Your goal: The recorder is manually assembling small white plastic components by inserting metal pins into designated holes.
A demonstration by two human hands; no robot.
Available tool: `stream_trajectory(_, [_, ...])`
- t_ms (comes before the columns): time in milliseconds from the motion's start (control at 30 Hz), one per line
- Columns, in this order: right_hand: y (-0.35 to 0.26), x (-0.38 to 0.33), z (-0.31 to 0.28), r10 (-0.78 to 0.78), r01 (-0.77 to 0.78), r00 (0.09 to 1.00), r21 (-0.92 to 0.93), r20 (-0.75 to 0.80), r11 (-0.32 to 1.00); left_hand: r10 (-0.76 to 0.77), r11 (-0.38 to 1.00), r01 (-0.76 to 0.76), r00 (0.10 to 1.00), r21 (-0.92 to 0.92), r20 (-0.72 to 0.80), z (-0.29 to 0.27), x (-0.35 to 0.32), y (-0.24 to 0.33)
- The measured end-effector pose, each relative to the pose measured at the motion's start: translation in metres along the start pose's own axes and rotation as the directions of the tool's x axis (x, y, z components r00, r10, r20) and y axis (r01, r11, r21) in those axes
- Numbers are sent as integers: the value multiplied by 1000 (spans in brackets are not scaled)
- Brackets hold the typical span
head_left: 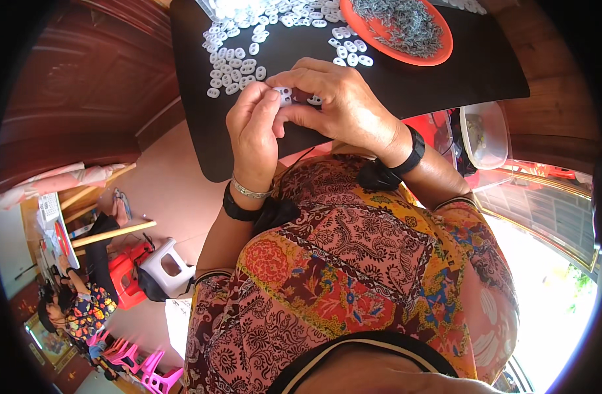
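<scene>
Close above the near side of the black table, my left hand pinches a small white oval plastic piece with two holes between thumb and fingers. From the other side my right hand curls in, its index fingertip at the top of the same piece and its thumb below, close to the left thumb. Whether a small metal part is also between the fingers is hidden. Another white piece shows partly behind my right hand's curled fingers. Loose white oval pieces lie just beyond my left hand.
An orange-red dish heaped with small metal pins or screws stands at the far right. More white pieces spread along the far edge. Beside the table on the right is a clear plastic tub. A person sits at the left, near stools.
</scene>
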State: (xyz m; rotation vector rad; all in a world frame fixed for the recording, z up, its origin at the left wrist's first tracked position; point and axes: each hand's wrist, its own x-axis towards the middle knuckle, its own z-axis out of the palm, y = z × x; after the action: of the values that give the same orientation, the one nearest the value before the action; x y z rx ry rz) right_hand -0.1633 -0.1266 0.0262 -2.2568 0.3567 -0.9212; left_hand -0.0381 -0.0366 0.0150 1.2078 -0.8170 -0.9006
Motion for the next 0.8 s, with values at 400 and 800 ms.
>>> stream_trajectory(400, [0,-3,9,-29,31,998,33,-48,999,-22,994,23,1000,-103,7,-3,-3,-6])
stream_trajectory(800, [-2,1,4,-113,113,992,6,-60,994,104,975,-109,994,192,33,-2,-5,0])
